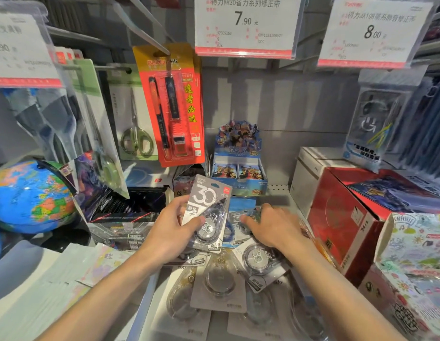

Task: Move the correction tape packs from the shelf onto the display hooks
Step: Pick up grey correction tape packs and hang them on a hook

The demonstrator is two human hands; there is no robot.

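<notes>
My left hand [176, 227] grips a grey correction tape pack [208, 207] marked "30", held upright above the shelf. My right hand [270, 226] reaches down onto the pile of correction tape packs [258, 262], its fingers curled over a pack at the back of the pile; whether it grips that pack I cannot tell. More packs [219, 286] lie flat and overlapping on the shelf between my forearms. A bare display hook [145, 28] juts out above the red pen set. A price tag [243, 25] reading 7.90 hangs above the middle.
A red pen set card [172, 104] and a scissors pack [135, 119] hang at the left. A globe [29, 193] sits far left. A card display box [238, 163] stands behind the pile. A red box [337, 217] and a colourful box [415, 279] crowd the right.
</notes>
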